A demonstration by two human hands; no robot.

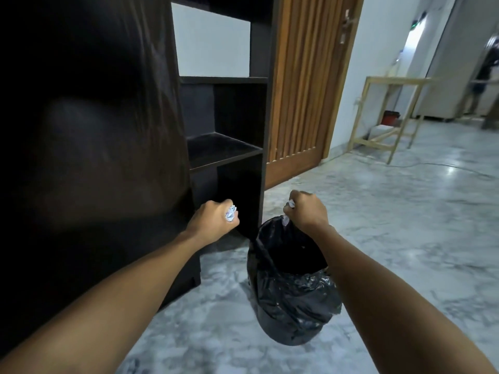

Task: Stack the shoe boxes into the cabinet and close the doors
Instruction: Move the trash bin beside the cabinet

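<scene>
Two bare forearms reaching forward from the bottom edge. No readable writing or brand anywhere. Left hand (pixel 213 220) clenched into a fist around a crumpled white wad (pixel 231 214), held just in front of the cabinet's lowest opening. Right hand (pixel 306 210) likewise curled tight on a second bit of crumpled white paper (pixel 288 209), poised over the rim of a bin (pixel 291 287) lined with a black plastic bag. Dark wooden cabinet (pixel 226 147) standing on grey marble floor (pixel 405 238), door (pixel 89 147) swung open at left, shelves bare below; one white shoe box (pixel 212 41) on the top visible shelf.
</scene>
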